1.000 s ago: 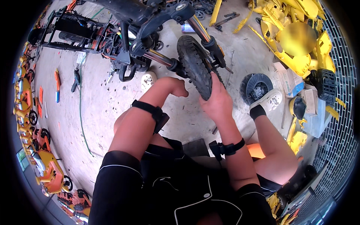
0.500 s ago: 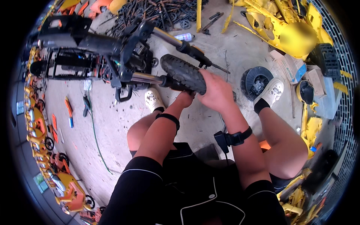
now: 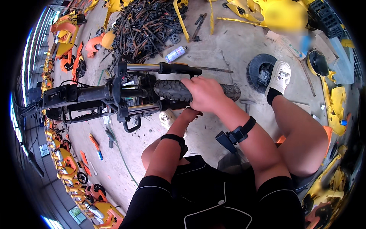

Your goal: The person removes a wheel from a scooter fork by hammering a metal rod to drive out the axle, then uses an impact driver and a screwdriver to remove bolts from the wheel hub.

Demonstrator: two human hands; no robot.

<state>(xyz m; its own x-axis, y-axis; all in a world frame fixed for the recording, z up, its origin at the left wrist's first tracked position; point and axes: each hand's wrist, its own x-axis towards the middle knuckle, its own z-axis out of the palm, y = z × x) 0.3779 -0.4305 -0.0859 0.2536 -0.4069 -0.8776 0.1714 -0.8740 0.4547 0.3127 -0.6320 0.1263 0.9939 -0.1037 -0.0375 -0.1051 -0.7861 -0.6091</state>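
A bike's black front fork lies across the upper middle, with chromed stanchions and a knobby tyre between its legs, attached to a dark frame. My right hand grips the tyre from above, fingers curled over its tread. My left hand is lower, just under the lower fork leg, fingers bent and partly hidden; what they hold is unclear. Both forearms wear black straps with small devices.
Tangled metal parts and a spray can lie beyond the fork. A wheel hub sits by my right shoe. Yellow panels lie right, tools left, orange-yellow vehicles line the left edge.
The fork and tyre have swung from diagonal to nearly horizontal, and the view has turned. My left hand has moved in under the fork; my right hand now lies farther over the tyre.
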